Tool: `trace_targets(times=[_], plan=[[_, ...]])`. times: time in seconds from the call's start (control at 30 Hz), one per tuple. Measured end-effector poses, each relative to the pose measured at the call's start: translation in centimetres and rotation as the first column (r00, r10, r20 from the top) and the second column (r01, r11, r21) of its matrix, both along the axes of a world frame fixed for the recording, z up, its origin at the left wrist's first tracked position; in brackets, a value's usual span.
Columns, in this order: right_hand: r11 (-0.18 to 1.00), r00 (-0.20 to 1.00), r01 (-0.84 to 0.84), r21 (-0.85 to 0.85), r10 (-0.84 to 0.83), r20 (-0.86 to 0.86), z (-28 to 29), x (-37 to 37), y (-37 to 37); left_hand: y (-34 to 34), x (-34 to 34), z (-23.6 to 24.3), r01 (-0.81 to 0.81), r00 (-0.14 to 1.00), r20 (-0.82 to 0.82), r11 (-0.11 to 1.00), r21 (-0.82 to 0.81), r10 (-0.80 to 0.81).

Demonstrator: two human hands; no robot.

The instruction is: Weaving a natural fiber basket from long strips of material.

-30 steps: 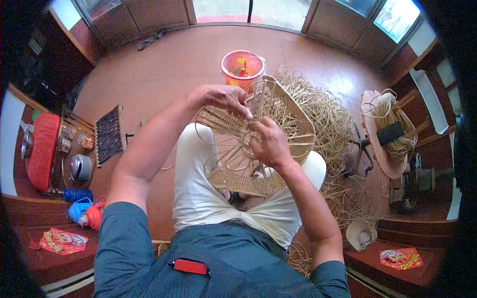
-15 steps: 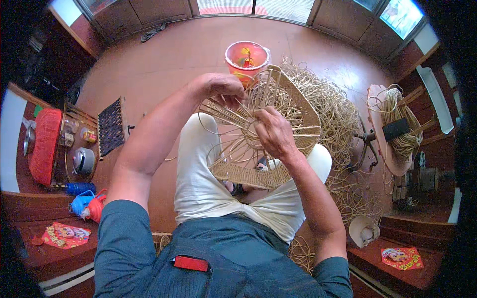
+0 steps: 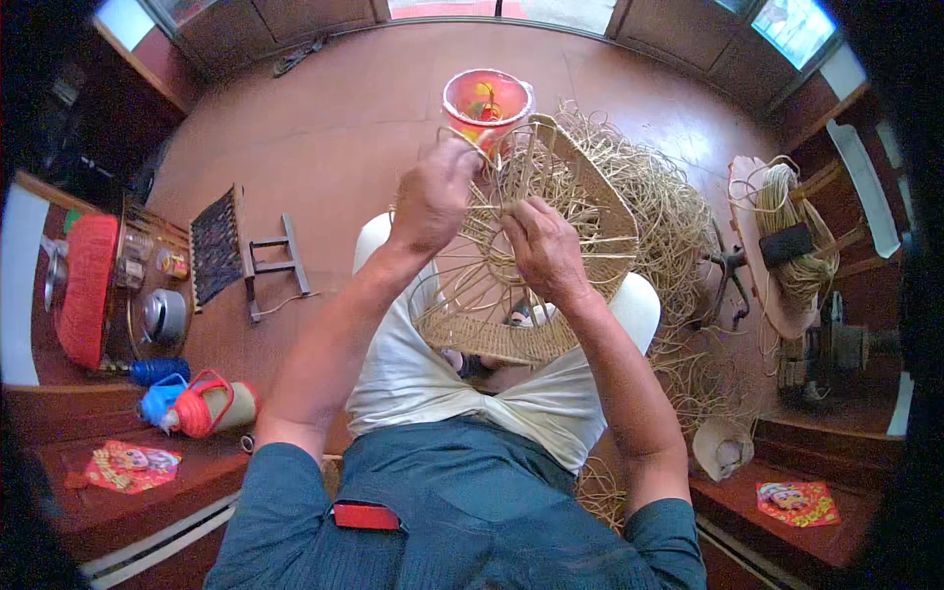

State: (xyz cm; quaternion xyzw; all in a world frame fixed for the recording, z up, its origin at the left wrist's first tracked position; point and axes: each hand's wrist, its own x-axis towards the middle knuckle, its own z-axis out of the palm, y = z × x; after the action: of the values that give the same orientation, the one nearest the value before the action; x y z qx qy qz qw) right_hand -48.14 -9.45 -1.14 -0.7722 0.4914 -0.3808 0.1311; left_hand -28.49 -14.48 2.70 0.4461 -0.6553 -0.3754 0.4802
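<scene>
Basket frame (image 3: 531, 265) sat on the lap, woven band done along the lower rim only, upper spokes bare; left hand (image 3: 433, 197) gripped the top spokes, right hand (image 3: 546, 246) pinched a strand mid-frame, loose rattan pile (image 3: 669, 206) beside on the floor.

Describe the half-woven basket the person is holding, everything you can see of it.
The basket is pale straw-coloured cane, unfinished: a tightly woven band at its lower edge, bare ribs fanning up to a looped rim. It is held tilted over the lap. The left hand grips its upper left, the right hand presses on the ribs at the middle.
</scene>
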Motion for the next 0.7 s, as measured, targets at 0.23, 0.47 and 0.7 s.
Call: trace_targets(times=[0.23,0.47,0.7], plan=[[1.0,0.999,0.017,0.021,-0.016,-0.029,-0.4,-1.0,-0.3,-10.5,-4.3,-1.5,-0.055,0.775,0.623,0.994,-0.095,0.103],[0.978,0.988,-0.064,0.198,0.035,0.149,2.3,2.7,0.6,-18.0,2.4,-8.8,0.083,0.437,0.782,0.886,0.457,-0.445],[0.978,0.992,-0.033,0.206,0.007,0.128,1.7,2.4,0.2,-17.6,5.4,-8.0,0.206,0.545,0.716,0.898,0.389,-0.436]])
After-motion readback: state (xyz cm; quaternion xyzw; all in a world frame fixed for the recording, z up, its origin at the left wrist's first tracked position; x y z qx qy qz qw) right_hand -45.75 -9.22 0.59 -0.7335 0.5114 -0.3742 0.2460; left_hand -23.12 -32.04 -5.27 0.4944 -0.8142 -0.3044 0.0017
